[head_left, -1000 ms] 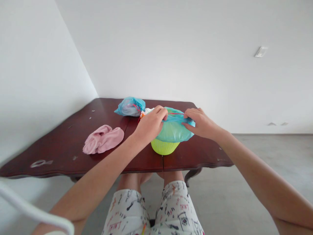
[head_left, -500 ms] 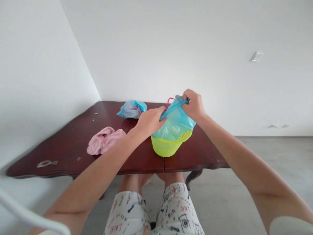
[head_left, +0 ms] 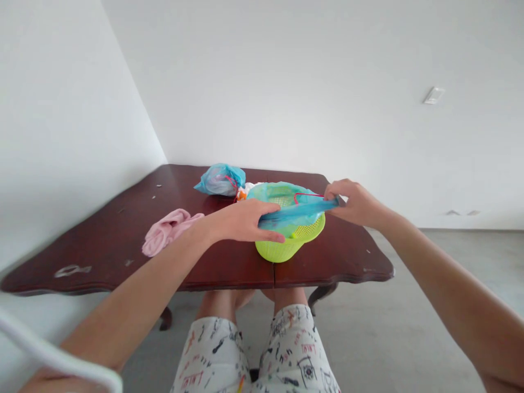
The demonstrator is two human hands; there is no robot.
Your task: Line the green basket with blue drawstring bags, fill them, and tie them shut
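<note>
A lime-green perforated plastic basket (head_left: 275, 252) stands near the table's front edge, with a blue translucent garbage bag (head_left: 301, 212) spread in its mouth and over its rim. My left hand (head_left: 243, 219) has the near left of the bag's folded edge between thumb and fingers. At the right end of that edge, my right hand (head_left: 355, 203) pinches the bag, its fingertips partly hidden. A red drawstring (head_left: 307, 194) runs along the bag's opening towards my right hand. Through the opening, some of the basket's inner mesh shows.
The dark red wooden table (head_left: 229, 273) stands against white walls. At its back sits another filled blue bag (head_left: 221, 179) with red ties, next to a white and orange item (head_left: 242, 192). A folded pink cloth (head_left: 164, 232) lies left, partly behind my left forearm.
Both hands have come down and moved apart, stretching the bag's edge sideways. The bag's mouth now lies open over the basket, and the white and orange item has come into view.
</note>
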